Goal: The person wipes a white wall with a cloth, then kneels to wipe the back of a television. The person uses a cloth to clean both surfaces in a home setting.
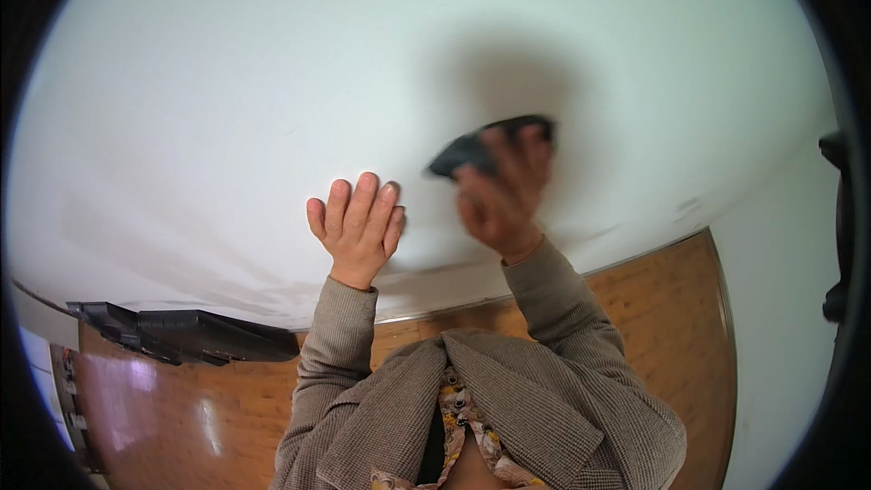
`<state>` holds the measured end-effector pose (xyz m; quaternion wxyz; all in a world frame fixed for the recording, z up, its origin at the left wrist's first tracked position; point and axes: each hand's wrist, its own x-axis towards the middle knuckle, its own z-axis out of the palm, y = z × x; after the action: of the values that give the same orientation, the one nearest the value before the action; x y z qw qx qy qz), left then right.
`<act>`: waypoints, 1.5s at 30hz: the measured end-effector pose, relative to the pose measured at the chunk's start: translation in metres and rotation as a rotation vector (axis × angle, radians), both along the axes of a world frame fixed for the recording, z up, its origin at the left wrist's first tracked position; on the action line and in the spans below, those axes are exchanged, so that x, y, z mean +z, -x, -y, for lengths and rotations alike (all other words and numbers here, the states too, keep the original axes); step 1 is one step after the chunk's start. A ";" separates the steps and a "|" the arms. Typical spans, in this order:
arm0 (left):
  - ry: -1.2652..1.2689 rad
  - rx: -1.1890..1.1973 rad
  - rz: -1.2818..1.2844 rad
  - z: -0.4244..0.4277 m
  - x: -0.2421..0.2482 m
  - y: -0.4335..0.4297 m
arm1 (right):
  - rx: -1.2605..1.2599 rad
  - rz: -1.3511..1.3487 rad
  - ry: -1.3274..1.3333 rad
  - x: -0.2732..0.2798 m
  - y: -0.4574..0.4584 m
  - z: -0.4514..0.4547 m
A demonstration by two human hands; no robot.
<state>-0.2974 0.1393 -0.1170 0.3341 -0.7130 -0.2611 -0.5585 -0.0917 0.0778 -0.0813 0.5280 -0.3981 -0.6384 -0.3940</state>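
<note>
My left hand [360, 231] rests palm-first against a white wall [224, 82], fingers spread a little, with nothing in it. To its right, my right hand [507, 194] is blurred and holds a dark cloth [466, 153] at the wall. The cloth's folded edge points left, toward my left hand, and a gap separates the two. Part of the cloth is hidden behind my right fingers. A soft shadow falls on the wall above it.
Dark smudges [272, 296] run along the lower wall. Black upholstered furniture [211, 333] stands against the wall at lower left. Wood-look flooring [653, 292] lies below, and another white wall [762, 327] meets it on the right. A dark object [842, 231] shows at the far right.
</note>
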 end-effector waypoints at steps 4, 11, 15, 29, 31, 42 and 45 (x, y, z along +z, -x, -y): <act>0.010 -0.100 0.042 0.000 -0.003 0.005 | 0.010 0.360 0.101 -0.015 0.009 0.001; -0.026 -0.036 -0.027 -0.003 -0.001 0.006 | 0.027 -0.303 -0.148 0.002 -0.079 0.013; -0.043 -0.002 -0.014 -0.004 -0.002 0.007 | -0.021 -0.085 -0.067 -0.026 -0.060 0.008; -0.116 0.049 -0.006 -0.009 -0.002 0.008 | -0.010 -0.134 -0.075 -0.059 -0.098 0.013; -0.105 0.049 -0.010 -0.009 -0.002 0.009 | -0.018 0.190 0.056 -0.072 -0.079 0.013; -0.123 0.055 -0.018 -0.009 -0.001 0.010 | 0.001 -0.047 -0.016 -0.053 -0.060 0.007; -0.082 0.068 -0.103 -0.004 0.005 0.012 | 0.053 0.322 0.158 -0.053 -0.028 0.007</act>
<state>-0.3099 0.1438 -0.1119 0.3947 -0.7173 -0.2444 -0.5195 -0.0636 0.0703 -0.1346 0.3964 -0.3532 -0.7538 -0.3872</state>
